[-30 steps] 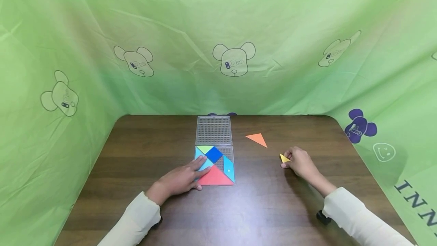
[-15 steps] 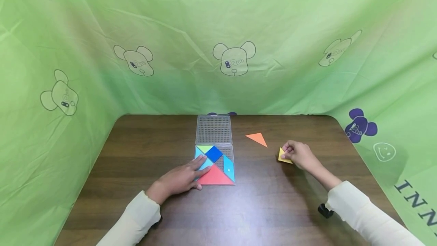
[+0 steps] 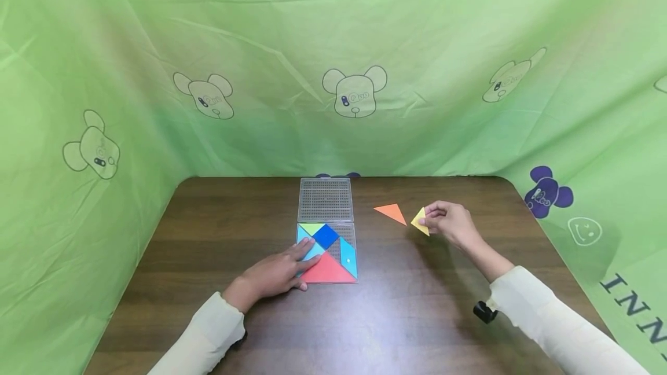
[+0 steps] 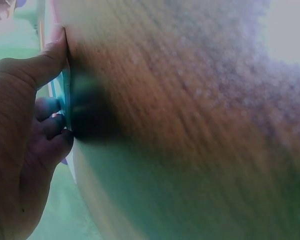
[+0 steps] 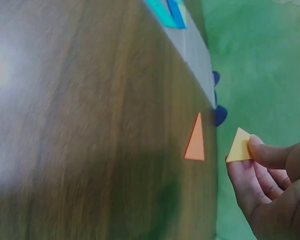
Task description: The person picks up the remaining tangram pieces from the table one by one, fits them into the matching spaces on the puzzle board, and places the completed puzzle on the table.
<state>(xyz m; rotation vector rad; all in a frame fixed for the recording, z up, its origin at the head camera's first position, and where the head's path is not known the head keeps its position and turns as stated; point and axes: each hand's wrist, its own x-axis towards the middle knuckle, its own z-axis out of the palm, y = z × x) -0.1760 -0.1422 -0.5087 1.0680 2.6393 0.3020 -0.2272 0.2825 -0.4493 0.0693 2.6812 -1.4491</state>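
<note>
Shifted up and left since the earlier frames: yellow triangle (image 3: 417, 222), right of centre in the head view, pinched by the right hand (image 3: 452, 224).
Thumb against fingers near one edge, much of the face bare, probably for easy turning. Just left, flat on the table (image 3: 396, 317), orange triangle (image 3: 394, 213). At lower centre, light blue triangle (image 3: 311, 251) under extended fingers of the left hand (image 3: 277, 274), apparently to steady the case (image 3: 325, 200). Also inside, edge to edge for a snug fit: green triangle (image 3: 312, 228), blue square (image 3: 326, 236), red triangle (image 3: 330, 269); parallelogram (image 3: 348, 254) at right, beside a gap.
</note>
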